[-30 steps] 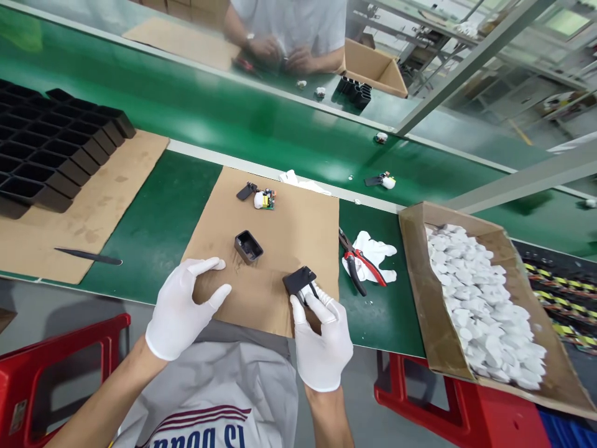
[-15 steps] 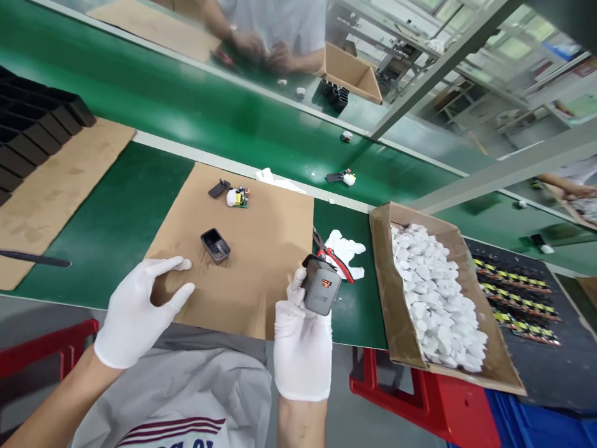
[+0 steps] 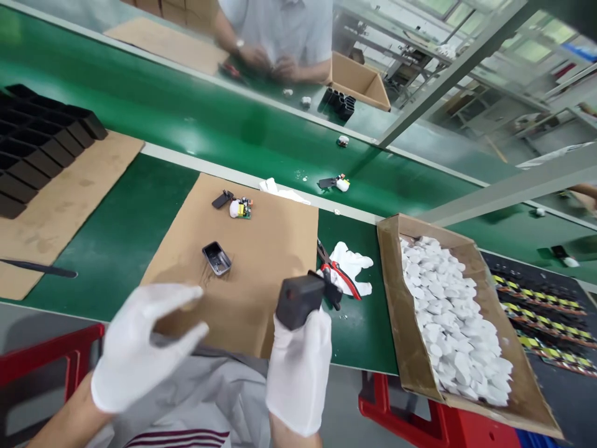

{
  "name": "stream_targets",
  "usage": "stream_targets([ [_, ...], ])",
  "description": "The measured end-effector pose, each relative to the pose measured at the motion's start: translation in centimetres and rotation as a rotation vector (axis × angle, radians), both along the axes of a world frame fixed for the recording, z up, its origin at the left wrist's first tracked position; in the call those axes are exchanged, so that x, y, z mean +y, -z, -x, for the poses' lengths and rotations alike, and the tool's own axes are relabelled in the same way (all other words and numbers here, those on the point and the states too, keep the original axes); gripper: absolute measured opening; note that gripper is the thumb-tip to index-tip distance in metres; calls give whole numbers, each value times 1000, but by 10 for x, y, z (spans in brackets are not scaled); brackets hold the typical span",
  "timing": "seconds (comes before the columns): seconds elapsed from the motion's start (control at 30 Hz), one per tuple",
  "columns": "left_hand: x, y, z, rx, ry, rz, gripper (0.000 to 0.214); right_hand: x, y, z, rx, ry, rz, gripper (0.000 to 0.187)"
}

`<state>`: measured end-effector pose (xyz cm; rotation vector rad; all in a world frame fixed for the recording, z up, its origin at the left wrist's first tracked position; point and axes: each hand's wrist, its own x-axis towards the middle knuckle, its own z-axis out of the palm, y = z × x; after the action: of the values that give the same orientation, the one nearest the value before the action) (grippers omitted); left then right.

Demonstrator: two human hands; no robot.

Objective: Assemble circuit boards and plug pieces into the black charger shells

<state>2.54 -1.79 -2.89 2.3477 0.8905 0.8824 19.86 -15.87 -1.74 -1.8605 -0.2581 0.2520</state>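
My right hand (image 3: 301,364), in a white glove, grips a black plastic housing (image 3: 299,300) above the front right of the cardboard sheet (image 3: 275,242). A dark part sticks out from the housing's right side. My left hand (image 3: 144,342), gloved in white too, holds nothing, with thumb and fingers spread at the sheet's front left. A small open black case (image 3: 217,258) lies on the sheet with fine wires beside it. Farther back rests a small circuit board (image 3: 241,208) with a white lump, next to a black plate (image 3: 222,199).
Red-handled pliers (image 3: 338,270) lie by a white glove (image 3: 357,264). To the right stands a carton (image 3: 396,311) of white pieces, with rows of boards (image 3: 545,317) beyond. Black cases (image 3: 51,143) and tweezers (image 3: 40,268) are at left. A person (image 3: 275,37) sits opposite.
My right hand has turned the housing, so the face with an orange mark no longer shows. The left hand stays spread and has shifted slightly. The whole view has moved a little.
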Motion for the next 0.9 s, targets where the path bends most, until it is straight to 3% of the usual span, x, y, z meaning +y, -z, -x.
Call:
stream_targets([
  [0.13, -30, -7, -20, -3, 153, 95, 76, -1, 8, 41, -180, -96, -70, 32],
  [0.2, -37, -3, -33, -46, 164, 175, 73, -6, 11, 46, -297, -237, -91, 25],
  [0.3, -35, 0, -46, -24, 189, 534, 50, -20, 6, 14, -486, -360, -45, 24],
  [0.37, -31, -6, -50, 83, 189, 777, 37, -29, -2, -32, -650, -200, 198, 24],
  [0.43, -25, -15, -51, 199, 200, 902, 29, -35, -6, -80, -818, -77, 668, 31],
  [0.5, -20, -24, -49, 292, 234, 915, 27, -34, -5, -118, -789, -142, 834, 27],
  [0.6, -13, -31, -46, 361, 271, 806, 37, -24, 2, -146, -744, -238, 904, 26],
  [0.73, -3, -33, -40, 372, 295, 672, 49, -22, 0, -158, -704, -245, 880, 28],
  [0.9, 15, -35, -33, 340, 243, 554, 45, -43, -33, -168, -719, -142, 726, 47],
])
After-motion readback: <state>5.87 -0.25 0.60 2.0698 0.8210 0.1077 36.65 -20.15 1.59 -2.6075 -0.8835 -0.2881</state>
